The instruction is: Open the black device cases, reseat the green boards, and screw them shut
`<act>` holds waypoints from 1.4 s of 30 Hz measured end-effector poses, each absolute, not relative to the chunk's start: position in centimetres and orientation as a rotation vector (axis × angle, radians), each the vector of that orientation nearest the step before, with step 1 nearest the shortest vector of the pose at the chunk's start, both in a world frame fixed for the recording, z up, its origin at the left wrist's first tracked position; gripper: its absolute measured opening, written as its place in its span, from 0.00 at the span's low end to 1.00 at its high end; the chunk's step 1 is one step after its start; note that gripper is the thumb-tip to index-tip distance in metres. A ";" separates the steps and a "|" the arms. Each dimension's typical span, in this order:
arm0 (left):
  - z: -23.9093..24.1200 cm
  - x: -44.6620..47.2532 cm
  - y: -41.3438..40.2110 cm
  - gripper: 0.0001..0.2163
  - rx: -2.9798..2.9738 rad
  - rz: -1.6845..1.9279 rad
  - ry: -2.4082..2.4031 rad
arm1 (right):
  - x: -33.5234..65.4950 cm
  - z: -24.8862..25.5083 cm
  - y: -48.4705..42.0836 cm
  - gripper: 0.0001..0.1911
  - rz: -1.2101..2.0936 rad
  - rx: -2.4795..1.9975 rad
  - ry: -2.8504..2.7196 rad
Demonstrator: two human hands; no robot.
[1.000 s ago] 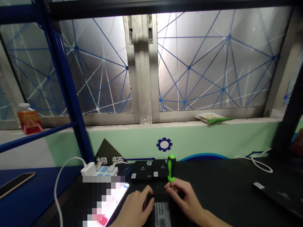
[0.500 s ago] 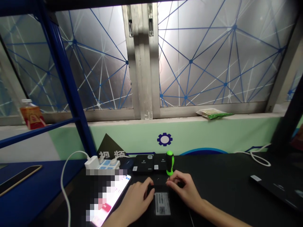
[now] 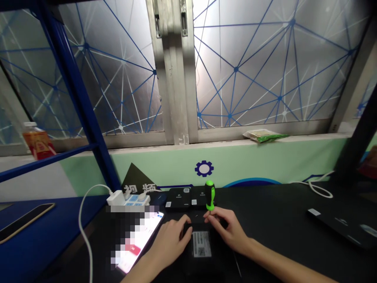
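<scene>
A screwdriver (image 3: pixel 210 195) with a black and bright green handle stands upright, handle on top. The fingers of my right hand (image 3: pixel 228 226) are pinched just below its handle, around the shaft; the tip is hidden. Beneath is a black box (image 3: pixel 203 267) with a white printed label (image 3: pixel 202 243) facing up. My left hand (image 3: pixel 173 237) grips the box's left far side, thumb and index finger bent against it. The box's edges blend into the dark table.
A lit phone (image 3: pixel 140 247) lies left of my left hand. Behind it is a power strip (image 3: pixel 137 201) with a white charger (image 3: pixel 116 199) and cable. Two black boxes (image 3: pixel 178 199) lie at the back, another black box (image 3: pixel 341 226) at right. A second phone (image 3: pixel 26 222) rests far left.
The view has shifted slightly, so the scene sits a little higher. Both hands stay at the black box, and the screwdriver remains upright at my right fingers.
</scene>
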State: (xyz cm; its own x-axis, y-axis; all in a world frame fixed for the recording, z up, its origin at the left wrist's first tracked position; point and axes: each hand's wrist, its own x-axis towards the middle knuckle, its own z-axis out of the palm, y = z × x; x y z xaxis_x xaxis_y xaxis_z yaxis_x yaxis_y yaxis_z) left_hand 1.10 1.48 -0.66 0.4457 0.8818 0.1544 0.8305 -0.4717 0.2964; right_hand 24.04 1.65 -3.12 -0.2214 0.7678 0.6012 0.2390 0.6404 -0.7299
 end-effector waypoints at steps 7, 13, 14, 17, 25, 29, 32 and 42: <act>-0.5 1.1 1.4 0.09 2.508 0.422 1.502 | 23.9 -4.0 2.5 0.13 0.718 -0.859 -1.628; 0.4 1.4 1.0 0.11 2.491 0.380 1.497 | 24.1 -4.2 2.4 0.14 0.675 -0.885 -1.641; 0.4 1.4 1.0 0.11 2.490 0.376 1.499 | 24.1 -4.1 2.3 0.13 0.657 -0.885 -1.654; 0.5 1.4 1.0 0.11 2.489 0.372 1.516 | 24.1 -3.7 2.0 0.12 0.623 -0.865 -1.692; 0.1 1.2 1.2 0.11 2.501 0.373 1.540 | 24.1 -3.1 1.7 0.13 0.600 -0.816 -1.749; 0.0 1.2 1.3 0.11 2.507 0.376 1.524 | 23.9 -3.6 2.1 0.13 0.584 -0.812 -1.726; 0.2 1.2 1.2 0.12 2.510 0.358 1.527 | 23.9 -4.0 2.4 0.13 0.667 -0.838 -1.649; 0.6 1.3 0.9 0.13 2.500 0.338 1.516 | 24.0 -4.0 2.2 0.14 0.738 -0.843 -1.622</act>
State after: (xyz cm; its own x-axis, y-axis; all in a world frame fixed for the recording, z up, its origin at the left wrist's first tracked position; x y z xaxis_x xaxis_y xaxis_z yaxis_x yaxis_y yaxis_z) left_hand 1.29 0.90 0.63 0.4485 0.8891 0.0913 0.8439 -0.4549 0.2845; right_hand 24.00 2.23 -3.95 -0.1357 0.8338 0.5352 0.1438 0.5511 -0.8220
